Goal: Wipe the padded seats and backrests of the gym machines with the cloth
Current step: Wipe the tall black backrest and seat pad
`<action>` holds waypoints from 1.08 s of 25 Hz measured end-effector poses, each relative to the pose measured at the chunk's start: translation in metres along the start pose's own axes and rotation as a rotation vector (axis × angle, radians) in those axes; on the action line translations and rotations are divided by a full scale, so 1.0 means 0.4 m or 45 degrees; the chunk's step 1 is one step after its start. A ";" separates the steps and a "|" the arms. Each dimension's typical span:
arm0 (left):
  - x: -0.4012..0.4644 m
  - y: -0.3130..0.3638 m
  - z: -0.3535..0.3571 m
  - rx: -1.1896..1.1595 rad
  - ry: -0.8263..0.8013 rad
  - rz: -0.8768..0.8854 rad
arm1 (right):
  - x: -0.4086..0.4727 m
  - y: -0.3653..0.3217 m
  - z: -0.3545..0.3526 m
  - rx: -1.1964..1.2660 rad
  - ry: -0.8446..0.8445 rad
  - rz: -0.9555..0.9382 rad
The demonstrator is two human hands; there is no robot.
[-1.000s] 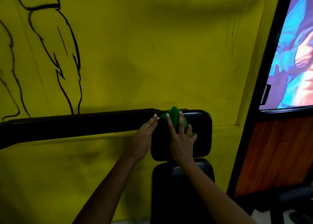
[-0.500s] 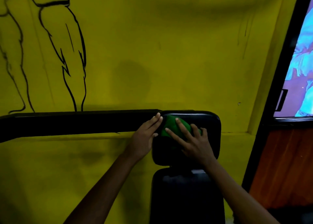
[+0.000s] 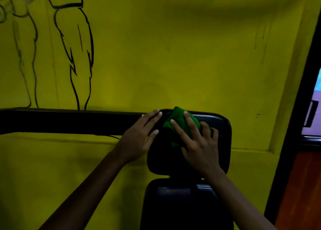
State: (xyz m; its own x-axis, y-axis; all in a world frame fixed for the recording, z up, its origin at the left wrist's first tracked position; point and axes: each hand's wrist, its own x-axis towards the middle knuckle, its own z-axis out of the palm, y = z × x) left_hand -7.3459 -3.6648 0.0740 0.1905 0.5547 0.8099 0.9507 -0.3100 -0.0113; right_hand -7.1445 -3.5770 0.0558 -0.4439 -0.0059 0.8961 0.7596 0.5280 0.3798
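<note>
A yellow wall [image 3: 173,56] fills most of the view, dimly and unevenly lit, with darker shadow across its upper part and down the lower left. A black line drawing [image 3: 74,56] of a muscular figure's legs is painted on its upper left. A black horizontal bar [image 3: 69,122] runs along the wall from the left edge. On the right the wall steps back into a recess with a low yellow ledge [image 3: 250,149]. A black frame [image 3: 298,108] rises slantwise at the right edge, holding a bright blue and purple picture [image 3: 317,115] above an orange-brown wooden panel [image 3: 302,186]
</note>
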 end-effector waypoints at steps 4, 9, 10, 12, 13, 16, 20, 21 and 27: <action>0.029 0.016 0.024 0.092 -0.002 -0.017 | 0.000 0.062 0.018 0.040 0.075 -0.062; 0.038 0.017 0.046 0.252 0.064 0.032 | -0.040 0.041 0.034 0.064 0.150 -0.174; 0.039 0.018 0.051 0.256 0.075 0.033 | -0.037 0.062 0.032 0.051 0.134 -0.208; 0.038 0.018 0.054 0.240 0.096 0.027 | -0.017 0.094 0.025 0.057 0.102 -0.017; 0.038 0.018 0.055 0.222 0.104 0.021 | -0.013 0.091 0.021 0.058 0.099 0.093; 0.030 0.016 0.056 0.201 0.115 0.019 | -0.046 0.067 0.017 0.018 0.110 -0.059; 0.028 0.018 0.059 0.218 0.113 0.018 | -0.043 0.120 0.007 -0.004 0.080 0.160; 0.026 0.018 0.066 0.265 0.125 0.007 | -0.046 0.114 0.007 -0.009 0.086 0.238; 0.010 0.025 0.093 0.372 0.172 -0.063 | -0.076 0.144 0.006 -0.055 0.066 0.192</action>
State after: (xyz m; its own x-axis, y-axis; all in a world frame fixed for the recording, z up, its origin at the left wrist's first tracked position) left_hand -7.3265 -3.6367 0.0553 0.1266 0.4497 0.8841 0.9918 -0.0399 -0.1217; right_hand -7.0885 -3.5443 0.0497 -0.2993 0.0265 0.9538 0.8358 0.4895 0.2486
